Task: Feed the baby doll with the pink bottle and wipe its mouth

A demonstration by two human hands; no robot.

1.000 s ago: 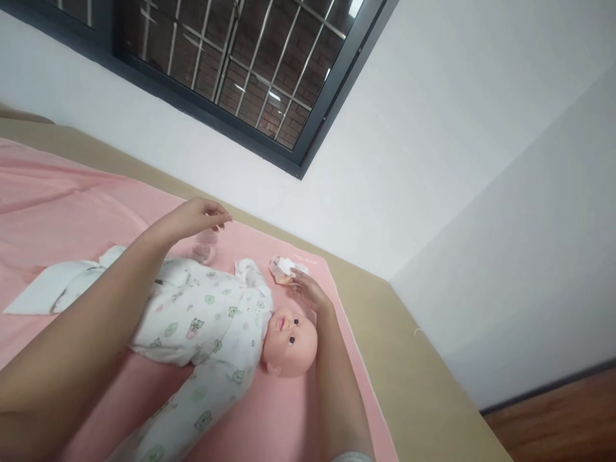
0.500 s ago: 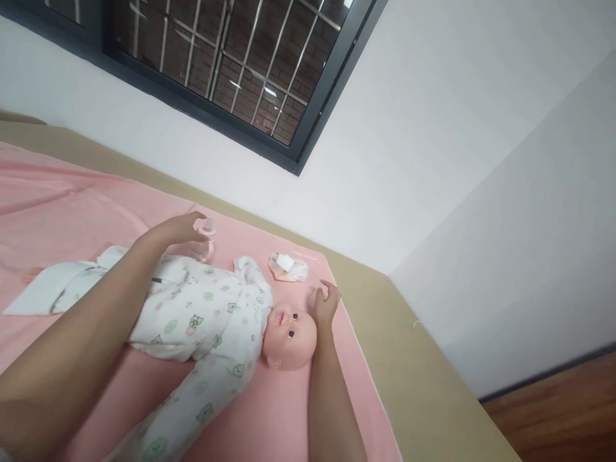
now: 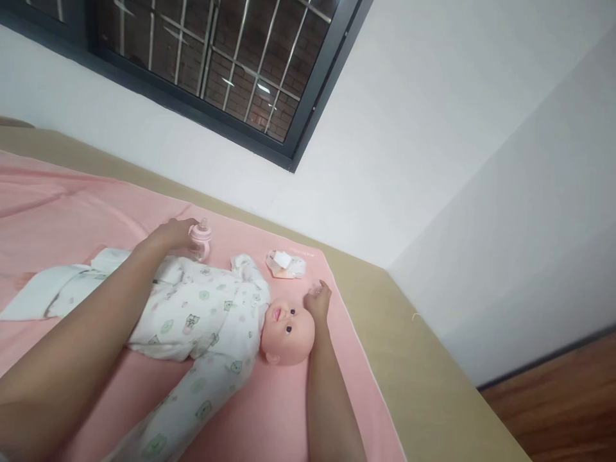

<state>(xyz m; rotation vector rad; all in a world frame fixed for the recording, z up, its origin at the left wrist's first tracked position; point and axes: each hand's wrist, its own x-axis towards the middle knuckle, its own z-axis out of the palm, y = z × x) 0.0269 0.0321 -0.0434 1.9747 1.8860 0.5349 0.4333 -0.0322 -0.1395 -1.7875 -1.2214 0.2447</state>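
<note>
A doll (image 3: 287, 333) with a bald head lies on its back, dressed in a white printed top (image 3: 202, 308) and white bottoms. Beyond its body, my left hand (image 3: 174, 233) is closed round the side of a pink-collared baby bottle (image 3: 201, 241). The bottle is upright with its clear teat showing. Past the top of the doll's head, my right hand (image 3: 319, 301) has its fingers curled round a small clear cap (image 3: 315, 290), partly hidden by the fingers. My left forearm crosses above the doll's legs.
A crumpled white printed cloth (image 3: 285, 264) lies between the doll's sleeve and the blanket's far corner. The pink blanket (image 3: 250, 417) covers much of a tan surface (image 3: 385, 333). White walls and a barred window (image 3: 221, 70) stand behind.
My left hand has shifted from the bottle's upper part to its side, and the teat shows more plainly. My right hand's fingers have drawn in round the clear cap. The view has shifted slightly.
</note>
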